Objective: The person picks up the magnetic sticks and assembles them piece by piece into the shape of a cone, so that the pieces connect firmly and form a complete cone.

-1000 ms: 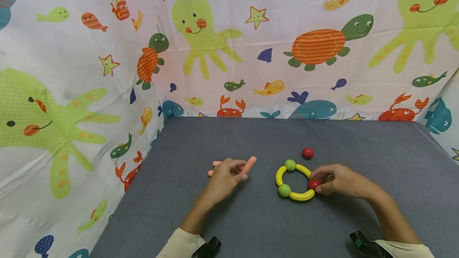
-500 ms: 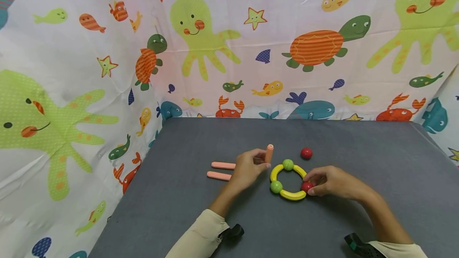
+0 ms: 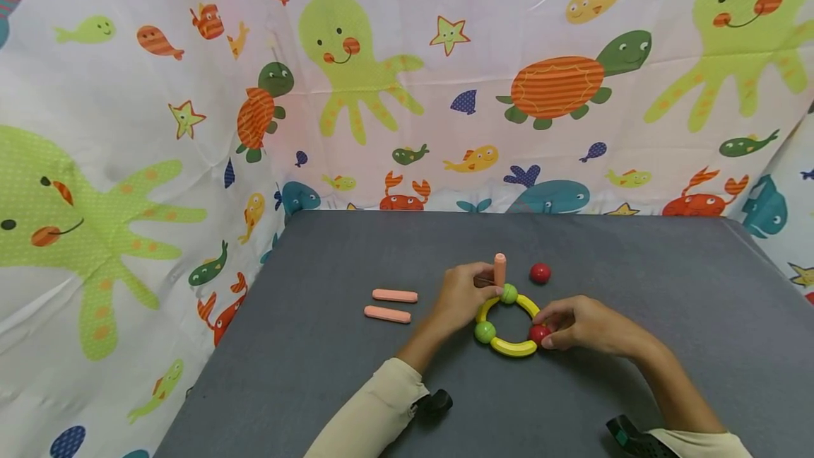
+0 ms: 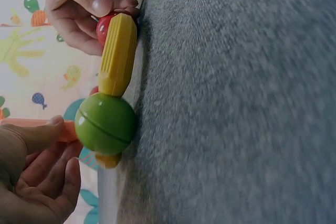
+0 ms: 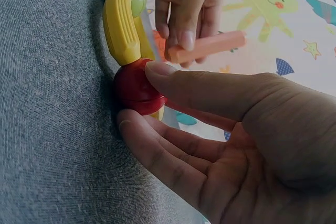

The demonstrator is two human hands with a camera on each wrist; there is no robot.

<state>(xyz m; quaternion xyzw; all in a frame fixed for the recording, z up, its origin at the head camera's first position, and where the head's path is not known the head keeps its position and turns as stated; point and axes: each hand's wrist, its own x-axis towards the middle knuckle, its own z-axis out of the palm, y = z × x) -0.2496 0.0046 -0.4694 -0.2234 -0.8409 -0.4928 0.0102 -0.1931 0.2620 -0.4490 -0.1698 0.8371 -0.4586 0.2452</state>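
Note:
In the head view, my left hand [image 3: 467,294] pinches a salmon-coloured stick [image 3: 500,267] between thumb and fingers. The stick stands upright, its lower end close by the far green ball [image 3: 509,294] of a small ring. Curved yellow pieces [image 3: 514,348] link that ball, a second green ball [image 3: 485,332] and a red ball [image 3: 538,333] into the ring, which lies flat on the table. My right hand [image 3: 585,324] grips the red ball at the ring's right side. Thumb and fingers on either side of the red ball [image 5: 137,87] show in the right wrist view.
Two more salmon sticks, one farther [image 3: 395,295] and one nearer [image 3: 387,314], lie side by side left of my left hand. A loose red ball [image 3: 540,273] sits behind the ring. A grey table [image 3: 305,387] meets a sea-animal cloth [image 3: 356,175] at its back and left.
My left hand has carried the stick rightward from beside the other two sticks to the ring's far green ball, turning it upright. The ring and right hand have shifted slightly left in view.

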